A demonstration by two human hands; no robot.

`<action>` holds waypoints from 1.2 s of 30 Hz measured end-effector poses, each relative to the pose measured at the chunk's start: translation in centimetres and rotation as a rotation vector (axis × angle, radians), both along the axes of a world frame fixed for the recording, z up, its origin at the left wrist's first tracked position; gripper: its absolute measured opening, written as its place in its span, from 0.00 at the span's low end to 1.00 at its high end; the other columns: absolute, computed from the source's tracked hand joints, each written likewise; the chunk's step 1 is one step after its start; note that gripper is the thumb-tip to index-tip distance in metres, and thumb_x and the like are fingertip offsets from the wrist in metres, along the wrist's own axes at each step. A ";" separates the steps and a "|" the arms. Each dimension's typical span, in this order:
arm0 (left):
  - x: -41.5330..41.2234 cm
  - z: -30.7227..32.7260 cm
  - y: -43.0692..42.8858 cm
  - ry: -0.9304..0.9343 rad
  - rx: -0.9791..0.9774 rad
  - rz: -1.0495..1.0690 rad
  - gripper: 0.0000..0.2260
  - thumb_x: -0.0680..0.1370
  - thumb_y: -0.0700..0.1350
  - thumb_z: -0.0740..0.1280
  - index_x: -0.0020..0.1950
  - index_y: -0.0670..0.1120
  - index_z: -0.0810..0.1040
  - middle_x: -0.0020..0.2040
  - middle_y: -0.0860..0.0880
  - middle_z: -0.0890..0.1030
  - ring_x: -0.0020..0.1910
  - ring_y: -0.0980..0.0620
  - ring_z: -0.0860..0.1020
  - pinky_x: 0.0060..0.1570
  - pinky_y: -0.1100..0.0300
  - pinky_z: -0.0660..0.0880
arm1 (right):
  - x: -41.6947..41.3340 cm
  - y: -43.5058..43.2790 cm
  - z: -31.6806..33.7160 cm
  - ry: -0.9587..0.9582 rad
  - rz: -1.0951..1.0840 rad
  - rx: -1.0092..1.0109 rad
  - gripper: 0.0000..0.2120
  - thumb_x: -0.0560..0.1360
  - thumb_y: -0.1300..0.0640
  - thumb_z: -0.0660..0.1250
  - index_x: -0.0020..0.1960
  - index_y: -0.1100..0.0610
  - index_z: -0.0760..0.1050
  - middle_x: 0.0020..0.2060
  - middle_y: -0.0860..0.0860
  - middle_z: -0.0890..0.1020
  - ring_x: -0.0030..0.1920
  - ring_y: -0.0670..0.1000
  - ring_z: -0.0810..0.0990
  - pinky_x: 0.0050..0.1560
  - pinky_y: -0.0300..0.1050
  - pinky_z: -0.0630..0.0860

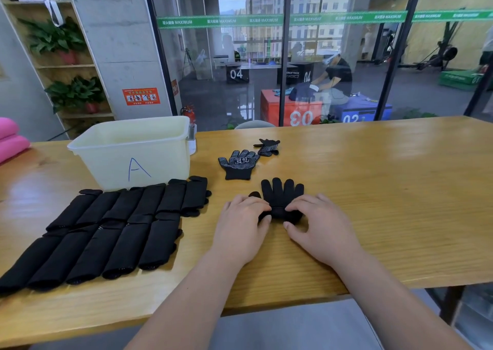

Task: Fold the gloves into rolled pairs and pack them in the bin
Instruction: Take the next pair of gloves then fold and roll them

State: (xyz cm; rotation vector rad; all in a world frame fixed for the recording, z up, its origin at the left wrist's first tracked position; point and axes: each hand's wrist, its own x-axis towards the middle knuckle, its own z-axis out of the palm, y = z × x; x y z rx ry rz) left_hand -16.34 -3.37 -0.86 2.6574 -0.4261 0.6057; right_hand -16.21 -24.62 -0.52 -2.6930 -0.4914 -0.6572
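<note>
A black glove pair lies flat on the wooden table, fingers pointing away from me. Its cuff end is rolled up between my hands. My left hand and my right hand both grip that roll, thumbs on the near side and fingers curled over it. A loose black glove with white dots lies beyond, and another dotted black glove lies further back. Several rolled black pairs lie in two rows at the left. The pale plastic bin, marked A, stands behind them.
Pink cushions rest at the table's far left edge. A glass wall runs behind the table, with a person sitting beyond it. Bare wood extends to the right of my hands.
</note>
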 end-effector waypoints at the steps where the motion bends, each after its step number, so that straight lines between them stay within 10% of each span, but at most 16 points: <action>1: 0.1 0.0 0.0 -0.004 -0.011 0.003 0.13 0.85 0.54 0.64 0.67 0.58 0.82 0.65 0.62 0.81 0.67 0.58 0.71 0.67 0.58 0.66 | 0.0 0.0 0.0 0.011 0.000 0.010 0.14 0.77 0.42 0.70 0.61 0.42 0.81 0.56 0.35 0.80 0.54 0.43 0.72 0.49 0.40 0.74; 9: -0.3 0.8 0.6 0.144 -0.305 -0.008 0.16 0.83 0.55 0.69 0.71 0.60 0.78 0.61 0.60 0.82 0.62 0.61 0.76 0.64 0.61 0.73 | 0.3 -0.7 0.3 0.136 0.063 0.270 0.08 0.80 0.49 0.71 0.59 0.40 0.81 0.45 0.34 0.77 0.50 0.39 0.74 0.47 0.30 0.66; 15: -0.3 1.1 0.8 0.219 -0.429 0.018 0.14 0.83 0.55 0.69 0.69 0.63 0.78 0.58 0.60 0.83 0.55 0.63 0.78 0.49 0.74 0.66 | 0.6 -0.9 0.3 0.237 0.079 0.492 0.09 0.78 0.48 0.74 0.58 0.38 0.82 0.46 0.40 0.84 0.46 0.42 0.80 0.49 0.43 0.76; 25: 0.4 -0.1 0.2 -0.085 -0.156 -0.003 0.10 0.83 0.42 0.67 0.59 0.54 0.85 0.61 0.62 0.78 0.49 0.55 0.81 0.49 0.54 0.80 | 0.8 0.1 -0.5 -0.185 -0.039 0.013 0.08 0.75 0.58 0.76 0.53 0.48 0.86 0.52 0.42 0.80 0.51 0.51 0.77 0.44 0.47 0.77; 36: -0.3 0.2 -0.5 -0.005 -0.002 0.022 0.17 0.81 0.53 0.66 0.67 0.51 0.83 0.69 0.60 0.79 0.67 0.55 0.75 0.66 0.55 0.74 | 0.1 0.7 0.0 -0.009 -0.048 -0.032 0.20 0.75 0.42 0.60 0.61 0.45 0.83 0.55 0.38 0.83 0.57 0.47 0.76 0.56 0.50 0.77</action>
